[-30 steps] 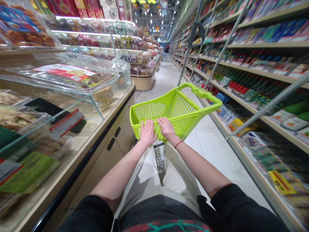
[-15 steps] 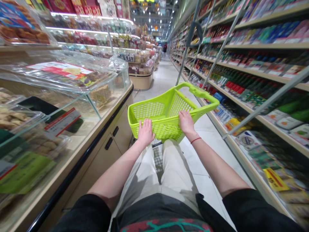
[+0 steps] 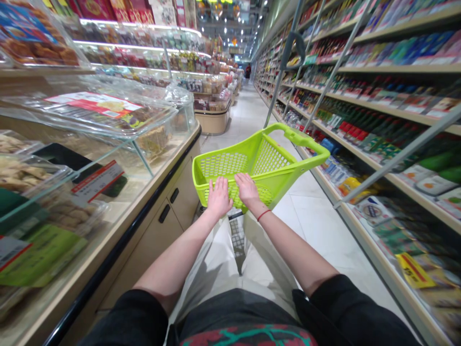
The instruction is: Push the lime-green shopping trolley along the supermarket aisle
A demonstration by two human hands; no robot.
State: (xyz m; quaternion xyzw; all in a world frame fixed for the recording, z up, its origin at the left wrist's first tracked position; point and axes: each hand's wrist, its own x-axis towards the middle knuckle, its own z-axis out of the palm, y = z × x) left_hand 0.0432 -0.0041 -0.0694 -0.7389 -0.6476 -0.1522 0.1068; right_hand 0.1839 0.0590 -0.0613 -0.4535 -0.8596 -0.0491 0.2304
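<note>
A lime-green plastic shopping cart (image 3: 284,180) with perforated walls stands right in front of my legs, turned so its long side faces me and its handle (image 3: 313,149) points to the right. No goods show in the part of the basket I can see. My left hand (image 3: 219,197) grips the near rim towards the left end, fingers hooked over the edge. Close beside it, my right hand (image 3: 248,191) holds the same rim, with a thin red cord (image 3: 264,215) around the wrist. The fingertips of both hands partly disappear behind the rim.
On the left runs a wooden display counter (image 3: 151,226) with glass panels and packed foods. Tall shelves (image 3: 389,105) of bottles and packets line the right, with a slanting metal ladder (image 3: 355,33) before them. A tiled aisle (image 3: 247,103) leads away to a distant person (image 3: 248,70).
My right hand has slid left along the cart's rim, from near its middle to close beside my left hand. The left hand stays in place, and the cart has hardly moved.
</note>
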